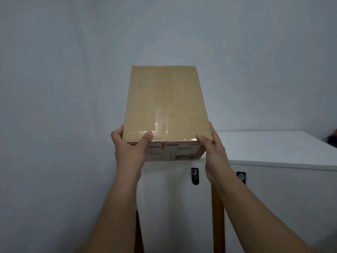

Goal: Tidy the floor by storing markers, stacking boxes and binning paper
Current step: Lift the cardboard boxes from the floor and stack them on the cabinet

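Note:
A brown cardboard box (165,103), taped shut along its top, is held in front of me at chest height. My left hand (128,148) grips its near left corner, thumb on top. My right hand (212,148) grips its near right corner, thumb on the top edge. The box's near end carries a printed label. Its far end hangs over the left end of a white cabinet (273,148), and I cannot tell whether it touches the cabinet top. No markers or paper are in view.
The white cabinet has two black door locks (194,175) on its front and wooden legs (218,216) below. A pale wall stands behind and to the left. Something dark with an orange patch (332,139) sits at the far right edge.

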Demonstrator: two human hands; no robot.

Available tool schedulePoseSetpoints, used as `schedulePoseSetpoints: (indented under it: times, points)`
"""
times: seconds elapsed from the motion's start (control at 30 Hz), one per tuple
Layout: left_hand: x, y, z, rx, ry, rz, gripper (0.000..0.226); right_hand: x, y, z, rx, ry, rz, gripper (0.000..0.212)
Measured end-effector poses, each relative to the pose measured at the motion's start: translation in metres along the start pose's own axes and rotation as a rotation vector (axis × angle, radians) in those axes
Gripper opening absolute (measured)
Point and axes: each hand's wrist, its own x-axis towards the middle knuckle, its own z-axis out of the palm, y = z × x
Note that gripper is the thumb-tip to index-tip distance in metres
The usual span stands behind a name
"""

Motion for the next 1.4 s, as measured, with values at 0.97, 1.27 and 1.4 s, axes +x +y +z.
schedulePoseSetpoints:
  times: [0.97,1.27,1.4]
  points:
    - [-0.053,-0.04,0.368,0.966,-0.651,0.554,0.042,0.115,-0.187,-0.292,-1.596,0.645,-0.066,0.036]
    - [-0.041,-0.073,0.399,1.017,-0.709,0.562,0.054,0.163,-0.182,-0.323,-1.537,0.559,0.041,0.037]
    - [-0.038,-0.074,0.396,1.019,-0.722,0.566,0.058,0.164,-0.186,-0.325,-1.501,0.5,0.07,0.038]
